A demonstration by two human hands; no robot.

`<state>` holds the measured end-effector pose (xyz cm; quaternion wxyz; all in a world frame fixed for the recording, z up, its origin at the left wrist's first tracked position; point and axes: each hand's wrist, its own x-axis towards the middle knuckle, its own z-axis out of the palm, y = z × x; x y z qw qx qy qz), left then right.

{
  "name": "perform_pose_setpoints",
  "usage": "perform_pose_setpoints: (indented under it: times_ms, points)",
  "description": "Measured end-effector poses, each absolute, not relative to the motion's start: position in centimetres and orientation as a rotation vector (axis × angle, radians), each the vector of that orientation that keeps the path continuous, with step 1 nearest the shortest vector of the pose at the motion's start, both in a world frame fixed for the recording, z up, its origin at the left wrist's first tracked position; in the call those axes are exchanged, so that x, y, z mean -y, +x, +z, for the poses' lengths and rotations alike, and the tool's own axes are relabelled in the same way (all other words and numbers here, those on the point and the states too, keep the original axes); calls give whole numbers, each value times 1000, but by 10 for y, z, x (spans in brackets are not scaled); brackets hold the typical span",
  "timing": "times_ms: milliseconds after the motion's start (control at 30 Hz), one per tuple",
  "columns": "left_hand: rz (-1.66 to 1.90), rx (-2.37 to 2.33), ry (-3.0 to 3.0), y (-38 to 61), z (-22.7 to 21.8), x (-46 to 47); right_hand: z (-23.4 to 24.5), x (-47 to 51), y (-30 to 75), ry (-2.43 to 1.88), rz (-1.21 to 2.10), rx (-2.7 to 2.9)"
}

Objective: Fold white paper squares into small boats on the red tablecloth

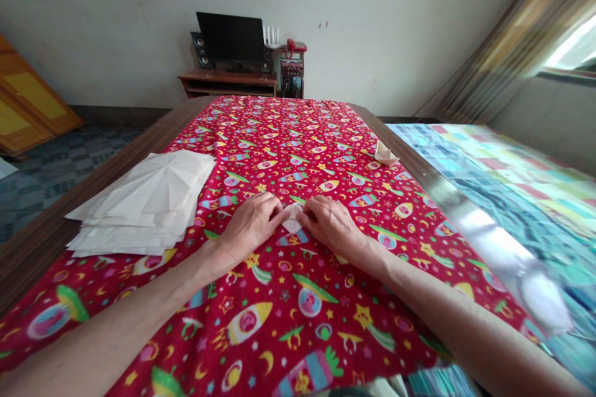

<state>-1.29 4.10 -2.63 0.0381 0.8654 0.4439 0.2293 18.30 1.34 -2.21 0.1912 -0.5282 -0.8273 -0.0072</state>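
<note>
A small piece of folded white paper (293, 222) lies on the red patterned cloth (279, 288), between my two hands. My left hand (254, 223) pinches its left side, thumb and fingers pressed together. On the opposite side, my right hand (331, 223) grips the paper's right edge with curled fingers. Parts of the paper are covered by my fingertips. To the left sits a stack of creased white paper sheets (144, 201), fold lines showing on the top one. A folded paper shape (385, 154) stands near the cloth's right edge.
The cloth covers a long dark wooden table (112, 164). Beyond its far end are a monitor (231, 37) with speakers and a red telephone (294, 46). A bed with a checked cover (526, 173) is on the right. An orange cabinet (32, 96) stands at left.
</note>
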Motion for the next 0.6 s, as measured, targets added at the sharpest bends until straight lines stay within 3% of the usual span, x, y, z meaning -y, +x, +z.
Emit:
perform_pose_setpoints:
  times_ms: [600]
  points:
    - [700, -1279, 2530, -26, -23, -49, -3, -17, 190, -1550, 149, 2408]
